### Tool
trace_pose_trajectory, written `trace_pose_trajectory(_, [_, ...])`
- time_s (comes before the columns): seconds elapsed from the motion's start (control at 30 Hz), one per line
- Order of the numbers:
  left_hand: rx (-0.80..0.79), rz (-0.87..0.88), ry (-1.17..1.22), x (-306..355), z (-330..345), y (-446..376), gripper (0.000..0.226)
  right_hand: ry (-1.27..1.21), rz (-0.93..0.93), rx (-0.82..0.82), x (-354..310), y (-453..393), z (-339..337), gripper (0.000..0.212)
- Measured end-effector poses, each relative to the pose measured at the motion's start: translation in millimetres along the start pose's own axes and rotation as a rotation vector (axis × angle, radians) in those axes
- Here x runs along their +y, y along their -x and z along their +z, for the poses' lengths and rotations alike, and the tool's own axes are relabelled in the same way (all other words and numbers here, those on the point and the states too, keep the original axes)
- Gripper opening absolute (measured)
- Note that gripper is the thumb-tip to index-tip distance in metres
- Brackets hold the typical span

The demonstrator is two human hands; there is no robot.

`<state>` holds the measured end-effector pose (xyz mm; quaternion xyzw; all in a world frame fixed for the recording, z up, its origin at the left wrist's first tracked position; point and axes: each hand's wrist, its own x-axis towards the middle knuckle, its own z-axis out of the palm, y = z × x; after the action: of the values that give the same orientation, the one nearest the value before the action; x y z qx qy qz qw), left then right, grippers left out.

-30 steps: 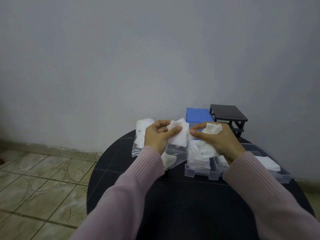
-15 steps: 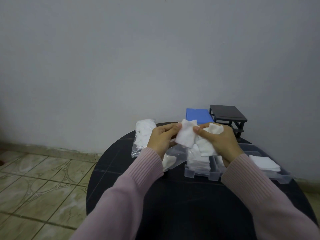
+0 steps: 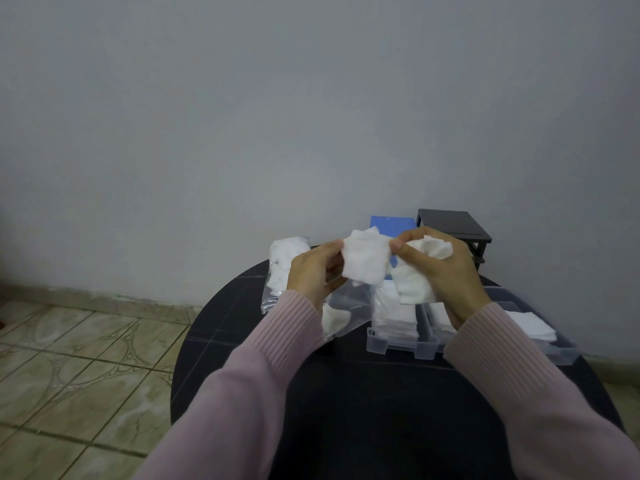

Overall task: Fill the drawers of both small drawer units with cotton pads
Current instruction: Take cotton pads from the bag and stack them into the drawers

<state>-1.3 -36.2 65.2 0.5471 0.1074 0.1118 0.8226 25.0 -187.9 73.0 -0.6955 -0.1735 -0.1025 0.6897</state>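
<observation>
Both hands' fingers (image 3: 334, 246) pinch cotton pad (image 3: 365, 259); no legible writing.

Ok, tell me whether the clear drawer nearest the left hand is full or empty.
Nearly full: the clear drawer holds a stack of white cotton pads rising above its rim.

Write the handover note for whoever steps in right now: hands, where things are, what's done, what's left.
Left hand: pinches one edge of a single cotton pad, held up over the table.
Right hand: pinches the pad's other edge and grips a bunch of pads.
Clear drawers lie pulled out on the black table; blue unit and black unit stand behind.
Done: left drawer holds a pad stack; right drawer holds few.
Left: top up drawers from the bags, slide them into the units.
</observation>
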Motion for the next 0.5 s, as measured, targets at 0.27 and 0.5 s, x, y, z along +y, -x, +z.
trace_pose_trajectory(0.27, [0.058, 0.056, -0.009, 2.6, -4.7, -1.1, 0.018, -0.151, 0.083, -0.003, -5.4, -1.3, -8.3, 0.012])
trace_pose_trajectory(0.5, [0.003, 0.125, -0.201, 0.3, -0.8, 1.7, 0.019, 0.026, 0.039, -0.161, -9.0, 1.8, -5.4, 0.011])
